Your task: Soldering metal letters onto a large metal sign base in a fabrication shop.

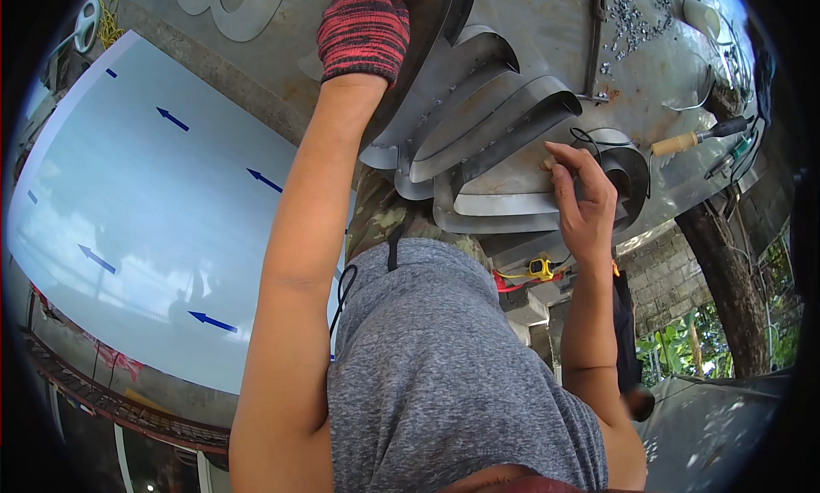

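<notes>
My left hand [363,34], in a red and black knit glove, lies at the top edge over a dark raised metal strip; its fingers are mostly hidden. My bare right hand [588,192] is above the right part of a sheet-metal form [504,139] with curved upright walls and rounded lobes. Its thumb and forefinger come close together around a small tan bit that I cannot make out. Small spot marks run along the form's walls. Right of this hand, a tool with a wooden handle [675,143] and a black end lies on the metal table [547,32].
Many small metal pieces [636,15] are scattered at the far right, near a pale round container [702,17]. Cords and a green-handled tool [730,158] lie at the right edge. A large pale-blue panel [162,211] with blue arrows fills the left. A yellow gadget [541,268] sits below the table edge.
</notes>
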`<state>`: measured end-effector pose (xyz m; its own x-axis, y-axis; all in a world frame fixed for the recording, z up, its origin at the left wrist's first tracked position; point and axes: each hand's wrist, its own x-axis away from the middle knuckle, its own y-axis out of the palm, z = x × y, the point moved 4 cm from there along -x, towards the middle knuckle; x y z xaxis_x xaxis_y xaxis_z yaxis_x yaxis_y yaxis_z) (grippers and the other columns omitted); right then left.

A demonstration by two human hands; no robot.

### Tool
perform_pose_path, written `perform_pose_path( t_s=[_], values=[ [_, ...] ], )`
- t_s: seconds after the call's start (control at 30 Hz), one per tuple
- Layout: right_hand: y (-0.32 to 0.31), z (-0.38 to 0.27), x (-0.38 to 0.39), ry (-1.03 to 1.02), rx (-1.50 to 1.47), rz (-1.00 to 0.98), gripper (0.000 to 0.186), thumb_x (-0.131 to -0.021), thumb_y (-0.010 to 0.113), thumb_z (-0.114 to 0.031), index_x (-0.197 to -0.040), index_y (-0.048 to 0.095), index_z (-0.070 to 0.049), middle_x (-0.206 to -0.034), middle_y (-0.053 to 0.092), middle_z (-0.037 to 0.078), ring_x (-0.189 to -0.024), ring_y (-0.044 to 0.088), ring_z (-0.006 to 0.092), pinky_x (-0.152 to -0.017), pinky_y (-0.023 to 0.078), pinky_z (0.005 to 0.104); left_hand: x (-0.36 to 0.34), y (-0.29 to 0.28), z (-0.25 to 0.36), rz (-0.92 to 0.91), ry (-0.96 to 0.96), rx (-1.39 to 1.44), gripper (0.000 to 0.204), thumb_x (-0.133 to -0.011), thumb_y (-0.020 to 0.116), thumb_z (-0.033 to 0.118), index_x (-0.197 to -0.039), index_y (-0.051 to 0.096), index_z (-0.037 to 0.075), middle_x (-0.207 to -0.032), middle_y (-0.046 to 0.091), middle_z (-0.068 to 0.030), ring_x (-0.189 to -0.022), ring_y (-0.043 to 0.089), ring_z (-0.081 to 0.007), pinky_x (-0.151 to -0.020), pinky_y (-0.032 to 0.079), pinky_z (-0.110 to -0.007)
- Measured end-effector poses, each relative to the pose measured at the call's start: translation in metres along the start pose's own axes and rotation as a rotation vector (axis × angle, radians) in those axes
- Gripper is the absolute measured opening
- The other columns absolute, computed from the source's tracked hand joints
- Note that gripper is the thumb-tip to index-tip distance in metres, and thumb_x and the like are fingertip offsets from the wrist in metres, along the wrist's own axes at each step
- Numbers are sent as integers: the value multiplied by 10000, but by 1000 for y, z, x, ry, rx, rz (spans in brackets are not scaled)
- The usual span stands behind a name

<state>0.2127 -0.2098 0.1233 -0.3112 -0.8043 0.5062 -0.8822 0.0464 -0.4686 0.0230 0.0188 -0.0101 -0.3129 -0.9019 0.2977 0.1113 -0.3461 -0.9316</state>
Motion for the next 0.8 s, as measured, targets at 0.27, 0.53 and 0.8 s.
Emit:
perform_pose_path(
  t_s=[0.27, 0.53, 0.8],
  values=[
    [-5, 2, -5, -34, 2, 29, 253, -940, 614, 52, -1175, 687, -8, -888, 656, 74, -760, 620, 114, -709, 489, 247, 11, 2, -8, -15, 12, 130, 260, -911, 646, 276, -1070, 642, 71, -1046, 666, -193, -963, 674, -407, -849, 556, -513],
    [34, -72, -112, -752, 395, 270, 323, -817, 750, 17, -1130, 716, -53, -932, 696, 83, -845, 635, 252, -777, 515, 334, 17, -2, -15, 84, 22, 146, 236, -893, 671, 282, -1019, 654, 83, -1027, 658, -179, -936, 671, -393, -833, 560, -507],
    [88, -101, -200, -875, 741, 13, 244, -785, 703, -104, -1004, 632, -24, -995, 609, 98, -1040, 577, 292, -936, 459, 395, 17, -6, -13, 28, 44, 163, 274, -923, 670, 306, -1104, 675, 100, -1067, 681, -172, -1003, 666, -386, -880, 545, -492]
  ],
)
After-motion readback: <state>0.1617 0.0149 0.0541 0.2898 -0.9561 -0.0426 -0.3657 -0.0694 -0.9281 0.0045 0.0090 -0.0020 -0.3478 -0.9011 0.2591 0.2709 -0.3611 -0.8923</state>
